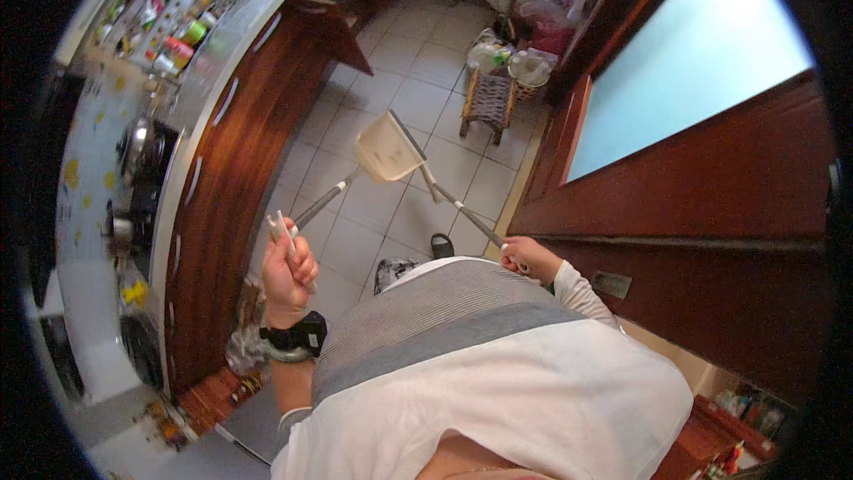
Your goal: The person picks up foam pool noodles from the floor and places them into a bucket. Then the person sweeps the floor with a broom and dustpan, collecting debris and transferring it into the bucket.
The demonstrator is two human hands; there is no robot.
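Observation:
My left hand (288,270) grips the pale end of a long-handled dustpan's handle (321,205). The cream dustpan pan (388,150), with a dark lip along one edge, is over the tiled floor ahead of me; whether it touches the tiles I cannot tell. In my right hand (530,257) is the grey and white stick of a broom (474,219), held near its top end. Its narrow head (430,183) shows beside the pan's right corner, partly hidden behind the stick. Faint dark marks show inside the pan.
Wooden base cabinets (233,167) run along the left, one cabinet door (343,33) standing ajar. Above them, the counter carries a gas stove (143,193) and many jars. A small woven stool (488,103) and a wastebasket (531,73) stand ahead. A wooden door (693,173) borders the right.

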